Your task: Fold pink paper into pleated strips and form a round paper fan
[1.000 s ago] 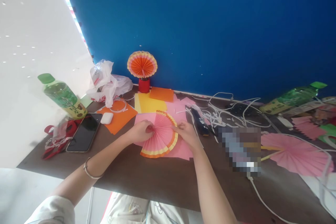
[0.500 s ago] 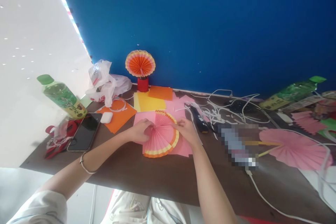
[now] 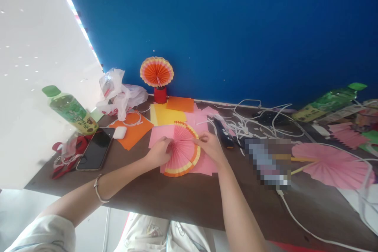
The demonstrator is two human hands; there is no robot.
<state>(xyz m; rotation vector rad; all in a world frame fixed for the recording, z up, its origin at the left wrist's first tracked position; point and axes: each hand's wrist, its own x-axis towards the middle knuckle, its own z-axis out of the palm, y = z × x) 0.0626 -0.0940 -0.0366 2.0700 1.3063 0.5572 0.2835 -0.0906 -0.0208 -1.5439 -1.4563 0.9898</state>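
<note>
Across the brown counter, the broadest paper piece is the pink fan at the far right, spread flat, with yellow strips running toward its middle and no coloured border that I can make out. Near the counter's centre lie loose pink sheets, with yellow paper and orange paper behind them, flat and unpleated. On the pink sheets rests the piece being worked, a pleated fan, its pink folds done and its yellow-and-orange rim in place. It is spread from top through right to bottom, roughly half a circle by the look of it; the left side is partly covered, so whether any edges meet there cannot be told. Closing the round would seem to be what is left. Behind, a smaller orange rosette, a full round, stands upright on a red base. The left hand is closed on the fan's folds near the centre; the right hand pinches its right-hand rim between thumb and fingertips.
</note>
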